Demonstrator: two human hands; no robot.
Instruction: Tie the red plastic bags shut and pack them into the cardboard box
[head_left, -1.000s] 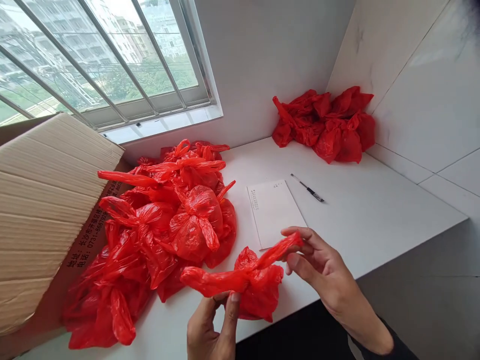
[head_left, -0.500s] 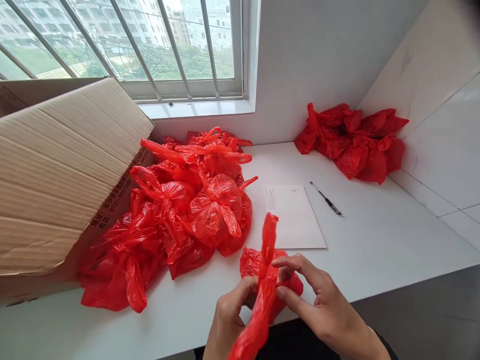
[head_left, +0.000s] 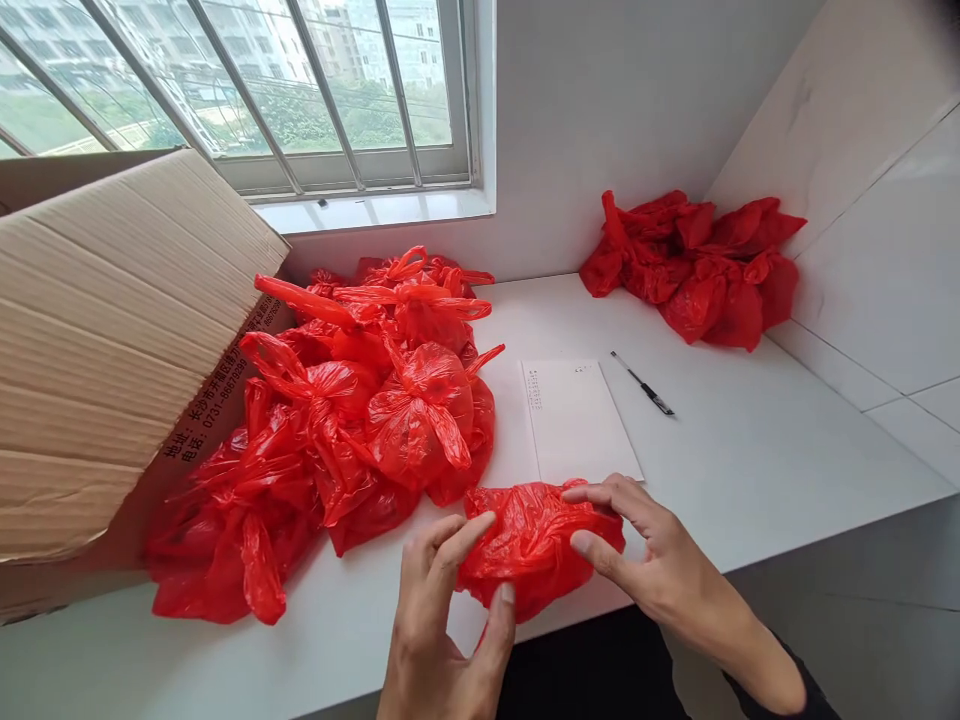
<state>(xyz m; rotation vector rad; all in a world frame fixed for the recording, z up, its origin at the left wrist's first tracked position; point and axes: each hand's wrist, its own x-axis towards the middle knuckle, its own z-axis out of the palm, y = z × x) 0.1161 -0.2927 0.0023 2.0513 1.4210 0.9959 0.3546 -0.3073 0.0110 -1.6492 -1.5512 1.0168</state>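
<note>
A red plastic bag (head_left: 536, 545) rests crumpled at the table's front edge, its contents hidden. My left hand (head_left: 454, 605) is at its left side, thumb and fingers spread wide. On the right side of the bag lies my right hand (head_left: 649, 545), with the index finger over the top and the thumb apart from it, seeming to touch the plastic lightly. Just behind the bag is a white sheet or pad of paper (head_left: 574, 425) with small writing at its top.
Several knotted red bags (head_left: 420, 430) are heaped on the left beside a cardboard box (head_left: 120, 330). More red bags (head_left: 697, 265) lie in the far right corner. A black pen (head_left: 643, 384) is right of the paper. A barred window (head_left: 300, 90) is behind the table (head_left: 750, 440).
The bag's long twisted handles, upright between my hands before, no longer stand up. My fingers have let go of the knot and spread apart. The view has shifted slightly.
</note>
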